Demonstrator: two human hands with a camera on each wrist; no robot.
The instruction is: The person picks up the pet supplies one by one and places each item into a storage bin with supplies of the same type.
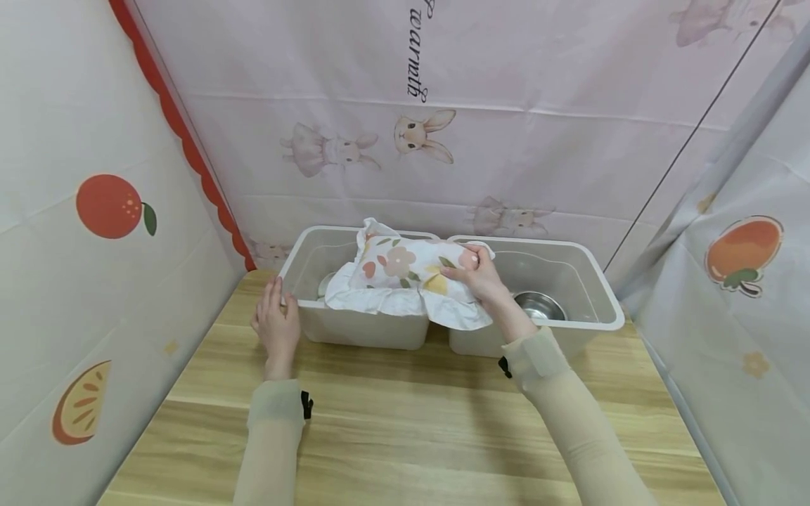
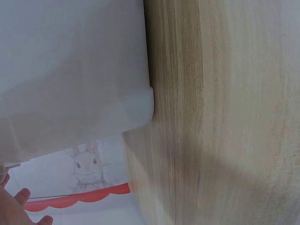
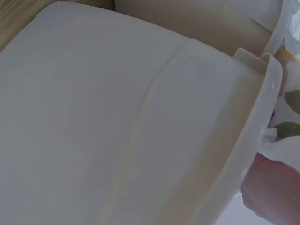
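Observation:
A small floral cushion [image 1: 399,267] with a white ruffled border spans the gap between two bins, over the right part of the left bin [image 1: 361,327]. My right hand [image 1: 477,277] grips its right end, thumb on top of the print. In the right wrist view, part of that hand [image 3: 274,187] shows beyond the rim of a bin, beside the cushion's printed cloth. My left hand [image 1: 278,323] rests against the left bin's front left corner, fingers extended along the rim. Some of its fingers [image 2: 21,197] show at the lower left in the left wrist view.
The right bin [image 1: 595,281] holds a shiny metal bowl [image 1: 540,306]. A pale object [image 1: 325,284] lies inside the left bin, partly covered by the cushion. Both bins stand at the back of the wooden table [image 1: 392,422], close to a printed cloth wall [image 1: 354,70].

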